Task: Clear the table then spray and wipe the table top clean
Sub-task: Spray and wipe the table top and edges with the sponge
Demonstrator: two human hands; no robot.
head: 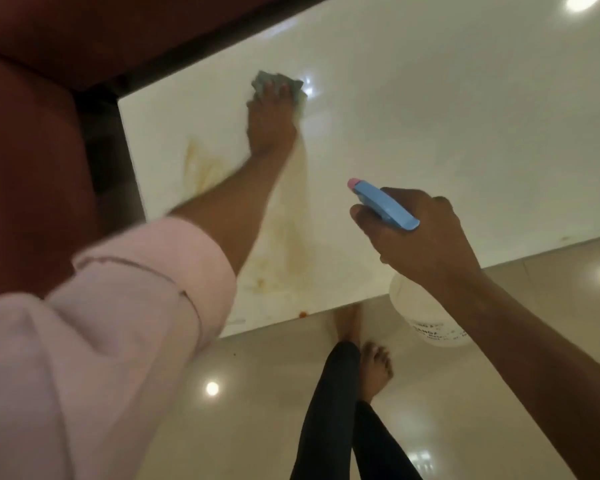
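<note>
The glossy white table top fills the upper middle of the head view. My left hand is stretched far across it and presses a blue-green cloth flat onto the surface near the far edge. Brownish smears run across the table from the near edge toward the cloth. My right hand hovers over the near edge, shut around a spray bottle with a blue head and pink nozzle. Its white body hangs below my wrist.
A dark red sofa or chair stands close along the table's left side. A small red crumb lies at the near edge. My bare feet and dark trousers stand on the shiny beige floor in front of the table.
</note>
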